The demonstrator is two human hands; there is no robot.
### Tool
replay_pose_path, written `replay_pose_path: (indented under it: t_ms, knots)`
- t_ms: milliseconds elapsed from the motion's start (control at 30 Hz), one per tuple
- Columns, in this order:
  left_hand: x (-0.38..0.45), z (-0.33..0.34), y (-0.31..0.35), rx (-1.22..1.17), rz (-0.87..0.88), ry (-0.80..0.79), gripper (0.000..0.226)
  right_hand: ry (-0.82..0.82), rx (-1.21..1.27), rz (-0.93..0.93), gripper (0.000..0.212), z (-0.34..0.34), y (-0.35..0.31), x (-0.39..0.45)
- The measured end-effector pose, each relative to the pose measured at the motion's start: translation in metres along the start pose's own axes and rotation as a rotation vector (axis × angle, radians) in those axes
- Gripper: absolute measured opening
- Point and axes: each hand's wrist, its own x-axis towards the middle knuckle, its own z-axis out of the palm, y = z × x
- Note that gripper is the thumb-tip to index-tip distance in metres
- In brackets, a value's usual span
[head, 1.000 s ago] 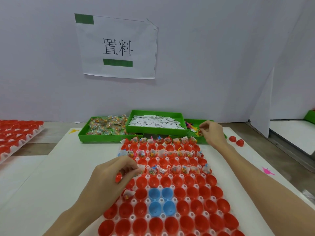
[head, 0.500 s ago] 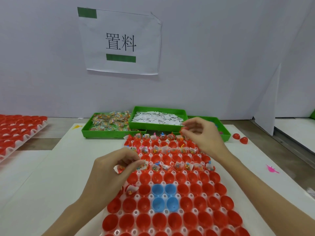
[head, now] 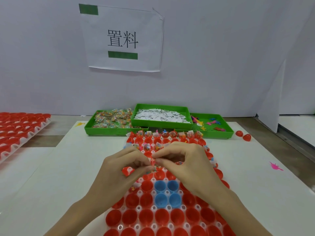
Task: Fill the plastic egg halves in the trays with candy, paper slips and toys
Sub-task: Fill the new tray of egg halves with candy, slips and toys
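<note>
the tray [head: 154,226] is see-through bumpy plastic, and it sits on a flat white table [head: 56,176]. round shiny red egg halves [head: 146,217] fill its cups like little bowls. four blue egg halves [head: 167,193] sit together in the middle. the far rows already hold crinkly candy bags and folded white slips.

the left hand [head: 117,174] and the right hand [head: 189,166] meet over the middle of the tray. their fingertips touch. both hands are pinched almost shut on a small thing [head: 152,163] between them. it looks like a little clear candy bag with a white slip, but it is too small and blurry to be sure. the fingers hide most of it. the hands also cover the eggs under them.

at the back are three green plastic bins with straight walls. the left bin [head: 109,131] holds shiny candy bags. the middle bin [head: 162,123] holds white paper slips [head: 162,114]. the right bin [head: 219,133] holds small bright toys [head: 214,124], too tiny to name. two loose red halves [head: 242,135] lie beside it. a pink toy [head: 275,166] lies alone on the table. another tray of red halves [head: 18,130] is cut off at the left edge. the bottom of the near tray is cut off too.

a moment ago the right hand was farther back by the bins. now it has come to the left hand.
</note>
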Motion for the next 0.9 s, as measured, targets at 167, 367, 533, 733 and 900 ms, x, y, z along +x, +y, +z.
replay_pose_path:
  t_ms: [167,367,533,733,900]
  knots:
    - [-0.001,0.0,0.003,0.055,0.043,0.065,0.012,-0.13,0.034,0.024,0.02,0.0,-0.003,-0.001]
    - [-0.001,-0.001,0.007,-0.071,-0.028,0.078,0.008,-0.205,0.209,0.08,0.022,-0.007,-0.003,-0.002]
    - [0.0,-0.002,0.007,-0.249,-0.167,0.063,0.012,-0.207,0.214,0.087,0.02,-0.004,-0.004,-0.003]
    - [0.003,-0.012,0.009,-0.203,-0.231,0.01,0.006,-0.148,0.207,0.197,0.016,0.006,-0.004,-0.007]
    - [0.007,-0.041,0.01,0.035,-0.076,-0.343,0.048,-0.181,0.159,0.273,0.015,0.013,-0.002,-0.009]
